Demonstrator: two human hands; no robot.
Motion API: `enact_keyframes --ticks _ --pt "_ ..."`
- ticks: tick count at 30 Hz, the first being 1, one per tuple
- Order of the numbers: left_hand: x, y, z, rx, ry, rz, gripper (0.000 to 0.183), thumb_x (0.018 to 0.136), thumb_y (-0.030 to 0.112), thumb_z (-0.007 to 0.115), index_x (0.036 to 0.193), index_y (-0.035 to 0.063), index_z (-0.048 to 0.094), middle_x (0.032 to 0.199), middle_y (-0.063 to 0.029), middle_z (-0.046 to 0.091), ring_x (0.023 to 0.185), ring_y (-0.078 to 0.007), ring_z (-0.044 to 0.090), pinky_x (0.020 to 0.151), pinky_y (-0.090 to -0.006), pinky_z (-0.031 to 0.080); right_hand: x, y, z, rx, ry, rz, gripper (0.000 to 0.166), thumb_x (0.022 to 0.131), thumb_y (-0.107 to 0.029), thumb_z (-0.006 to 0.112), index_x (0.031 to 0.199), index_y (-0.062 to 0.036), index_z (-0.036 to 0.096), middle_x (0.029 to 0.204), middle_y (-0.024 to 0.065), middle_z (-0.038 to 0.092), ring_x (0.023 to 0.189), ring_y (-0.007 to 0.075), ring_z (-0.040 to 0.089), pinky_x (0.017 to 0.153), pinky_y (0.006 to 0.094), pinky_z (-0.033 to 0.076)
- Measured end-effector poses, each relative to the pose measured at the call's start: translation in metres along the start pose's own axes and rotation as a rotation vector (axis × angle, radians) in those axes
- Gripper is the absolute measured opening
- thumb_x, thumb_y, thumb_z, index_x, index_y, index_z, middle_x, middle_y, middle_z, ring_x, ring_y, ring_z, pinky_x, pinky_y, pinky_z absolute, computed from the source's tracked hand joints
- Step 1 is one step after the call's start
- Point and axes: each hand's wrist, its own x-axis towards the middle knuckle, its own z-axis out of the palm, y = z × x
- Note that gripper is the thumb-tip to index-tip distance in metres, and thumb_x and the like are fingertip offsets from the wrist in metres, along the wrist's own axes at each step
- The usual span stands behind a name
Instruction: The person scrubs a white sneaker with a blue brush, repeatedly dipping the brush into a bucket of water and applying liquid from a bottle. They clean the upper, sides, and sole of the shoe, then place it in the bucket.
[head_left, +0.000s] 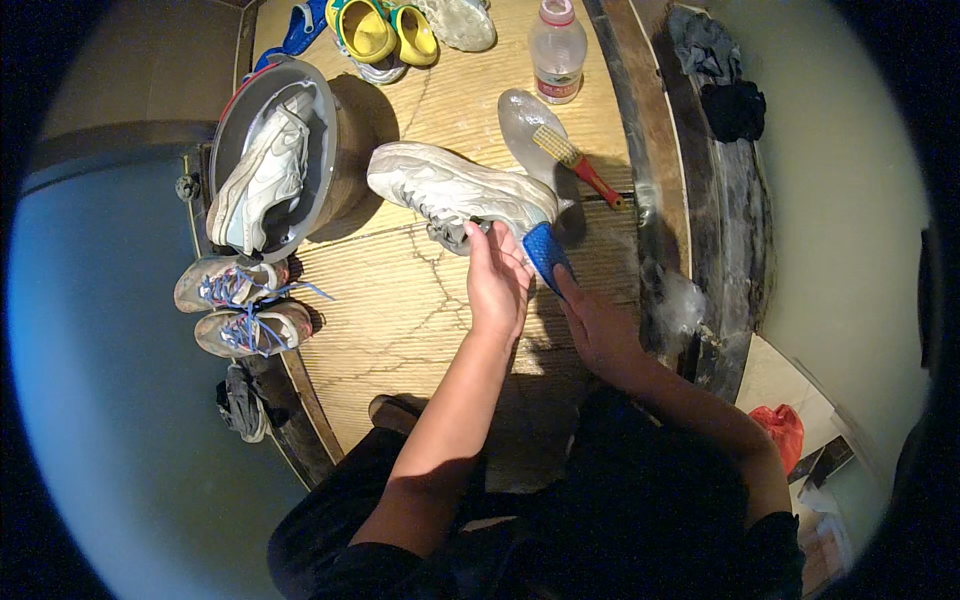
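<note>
A white lace-up sneaker (465, 187) is tilted on its side in front of me, toe to the left and sole facing away. My left hand (499, 274) holds it by the ankle opening, partly covering the collar and tongue. At the heel, a blue textured scrubbing brush (546, 251) meets the shoe; its working face is hidden. My right hand (600, 326) grips the brush, index finger along its edge. Beyond the heel lies a wet grey insole (525, 124), with a red-handled scrub brush (579, 165) across it, pale bristles upward.
A grey bucket (328, 180) at left holds another white sneaker (270, 165). Below it sit worn sneakers (244, 330) with blue laces. Yellow clogs (367, 34) and an uncapped plastic bottle (557, 56) stand at the back. Dark cloths (731, 109) hang over the right ledge.
</note>
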Motion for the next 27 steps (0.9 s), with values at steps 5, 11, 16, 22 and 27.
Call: enact_keyframes --ticks 5,11,16,22,27 --pt "-0.013 -0.003 0.014 0.080 0.055 0.074 0.066 0.103 0.050 0.038 0.142 -0.0033 0.037 0.142 -0.0139 0.048 0.126 -0.0237 0.050 0.105 -0.0368 0.040 0.050 0.029 0.010 0.039 0.189 -0.070 0.048 0.100 -0.014 0.050 0.146 -0.0074 0.040 0.095 0.0273 0.064 0.082 0.0433 0.062 0.074 0.0494 0.048" --pt "-0.003 -0.003 0.007 -0.019 0.023 0.051 0.056 0.104 0.046 0.041 0.134 -0.0009 0.045 0.130 -0.0099 0.055 0.114 -0.0192 0.054 0.096 -0.0330 0.043 0.035 0.010 0.000 0.062 0.018 0.061 0.051 0.100 -0.011 0.048 0.150 -0.0128 0.036 0.102 0.0281 0.063 0.089 0.0408 0.063 0.076 0.0478 0.047" --pt "-0.007 -0.009 0.013 0.251 0.203 0.110 0.038 0.105 0.038 0.045 0.120 0.0055 0.057 0.106 -0.0022 0.060 0.089 -0.0087 0.050 0.077 -0.0251 0.042 0.006 0.031 0.027 -0.122 0.318 -0.197 0.052 0.100 -0.012 0.049 0.150 -0.0143 0.036 0.102 0.0281 0.063 0.092 0.0413 0.064 0.077 0.0471 0.048" --pt "-0.021 -0.005 -0.013 0.552 0.210 0.224 0.032 0.107 0.026 0.042 0.108 -0.0010 0.059 0.098 -0.0037 0.062 0.091 -0.0086 0.053 0.083 -0.0246 0.044 0.072 -0.014 -0.023 -0.025 -0.121 0.039 0.047 0.102 -0.017 0.045 0.149 -0.0171 0.038 0.090 0.0256 0.064 0.080 0.0408 0.064 0.070 0.0475 0.049" --pt "-0.042 0.012 -0.048 0.755 0.262 0.310 0.038 0.108 0.027 0.038 0.112 -0.0035 0.060 0.102 -0.0075 0.064 0.093 -0.0119 0.055 0.086 -0.0266 0.045 0.052 -0.020 0.005 0.004 -0.293 -0.168 0.050 0.102 -0.022 0.044 0.151 -0.0184 0.033 0.083 0.0247 0.062 0.072 0.0391 0.063 0.067 0.0470 0.048"
